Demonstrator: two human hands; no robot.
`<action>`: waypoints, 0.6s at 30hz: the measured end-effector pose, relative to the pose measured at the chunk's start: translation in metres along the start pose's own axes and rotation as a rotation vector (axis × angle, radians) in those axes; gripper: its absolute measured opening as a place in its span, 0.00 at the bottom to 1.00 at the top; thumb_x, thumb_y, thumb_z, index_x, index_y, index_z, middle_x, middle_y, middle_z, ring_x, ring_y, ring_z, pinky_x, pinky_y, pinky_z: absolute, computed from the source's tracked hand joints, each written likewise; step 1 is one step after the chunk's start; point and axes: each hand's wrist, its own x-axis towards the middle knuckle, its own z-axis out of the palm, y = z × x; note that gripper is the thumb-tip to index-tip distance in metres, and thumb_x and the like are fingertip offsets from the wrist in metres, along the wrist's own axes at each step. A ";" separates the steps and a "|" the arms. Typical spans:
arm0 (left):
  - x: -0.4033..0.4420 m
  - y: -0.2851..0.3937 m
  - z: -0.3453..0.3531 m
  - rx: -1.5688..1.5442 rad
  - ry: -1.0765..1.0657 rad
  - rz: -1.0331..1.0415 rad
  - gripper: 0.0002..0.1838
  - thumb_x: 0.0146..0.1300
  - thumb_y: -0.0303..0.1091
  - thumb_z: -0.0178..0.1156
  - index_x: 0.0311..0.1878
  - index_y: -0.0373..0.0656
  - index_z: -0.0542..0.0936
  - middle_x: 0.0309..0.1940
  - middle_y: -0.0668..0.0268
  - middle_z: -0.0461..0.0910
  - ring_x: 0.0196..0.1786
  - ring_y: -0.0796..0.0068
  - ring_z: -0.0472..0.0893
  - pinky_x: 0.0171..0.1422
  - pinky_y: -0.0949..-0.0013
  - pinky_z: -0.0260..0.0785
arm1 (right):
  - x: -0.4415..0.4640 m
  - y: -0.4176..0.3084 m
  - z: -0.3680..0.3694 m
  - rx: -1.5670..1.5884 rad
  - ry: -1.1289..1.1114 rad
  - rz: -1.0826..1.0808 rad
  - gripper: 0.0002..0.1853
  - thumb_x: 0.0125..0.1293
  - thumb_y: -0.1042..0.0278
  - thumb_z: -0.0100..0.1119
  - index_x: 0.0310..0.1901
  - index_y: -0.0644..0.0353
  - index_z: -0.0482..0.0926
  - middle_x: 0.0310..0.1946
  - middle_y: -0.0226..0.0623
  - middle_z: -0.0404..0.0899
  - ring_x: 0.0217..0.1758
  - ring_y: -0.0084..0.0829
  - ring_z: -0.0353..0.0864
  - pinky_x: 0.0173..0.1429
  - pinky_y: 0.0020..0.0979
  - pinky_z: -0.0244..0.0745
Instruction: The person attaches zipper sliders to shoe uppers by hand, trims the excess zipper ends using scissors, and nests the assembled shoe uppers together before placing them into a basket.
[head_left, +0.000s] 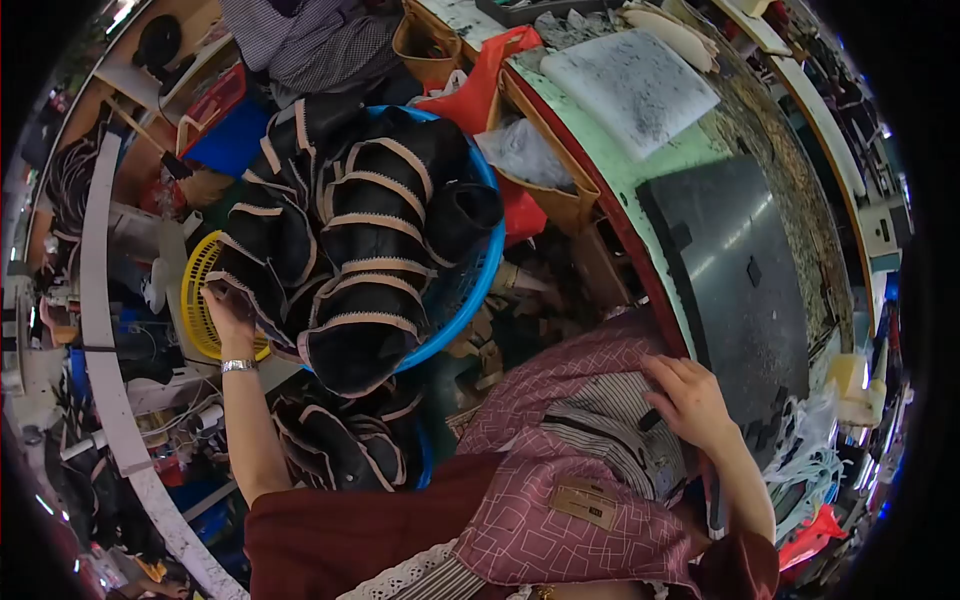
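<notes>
At the left, my left hand (232, 312) is closed on the edge of a black shoe upper (250, 285) with a pale, zigzag-cut border. The fingertips are partly hidden behind it. Many similar nested uppers (375, 240) lie heaped in a large blue plastic basket (492, 250) in front of me. A yellow basket (197, 305) stands just beyond my left hand. My right hand (692, 400) is over my lap beside the patterned apron (540, 500), fingers loosely bent, with nothing seen in it. A small dark item (650, 418) shows near its fingertips.
Below the heap lie more black uppers (350, 450). To the right runs a worktable with a green top (610, 170), bearing a dark board (730, 270) and a smudged white slab (630, 90). A red bag (495, 75) hangs at its corner. A white-edged bench (97, 260) curves along the left.
</notes>
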 end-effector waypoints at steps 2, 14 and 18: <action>0.001 0.004 0.000 0.064 -0.001 0.082 0.32 0.61 0.61 0.42 0.61 0.48 0.64 0.60 0.63 0.64 0.61 0.63 0.63 0.65 0.61 0.52 | -0.040 -0.002 0.007 0.011 0.086 0.080 0.21 0.49 0.70 0.60 0.48 0.62 0.72 0.40 0.42 0.75 0.38 0.41 0.75 0.44 0.36 0.71; -0.133 0.011 0.131 0.750 -0.269 0.723 0.19 0.57 0.33 0.57 0.49 0.32 0.73 0.45 0.57 0.76 0.43 0.67 0.77 0.50 0.67 0.69 | -0.224 -0.038 0.083 -0.047 0.692 0.666 0.19 0.49 0.75 0.58 0.46 0.62 0.72 0.38 0.42 0.76 0.38 0.41 0.76 0.41 0.36 0.71; -0.215 -0.049 0.249 0.769 -0.482 0.985 0.36 0.59 0.37 0.57 0.64 0.33 0.52 0.54 0.52 0.70 0.52 0.59 0.73 0.58 0.63 0.64 | -0.251 -0.068 0.130 -0.042 0.961 0.858 0.19 0.51 0.74 0.58 0.47 0.62 0.72 0.40 0.42 0.76 0.38 0.40 0.77 0.41 0.35 0.72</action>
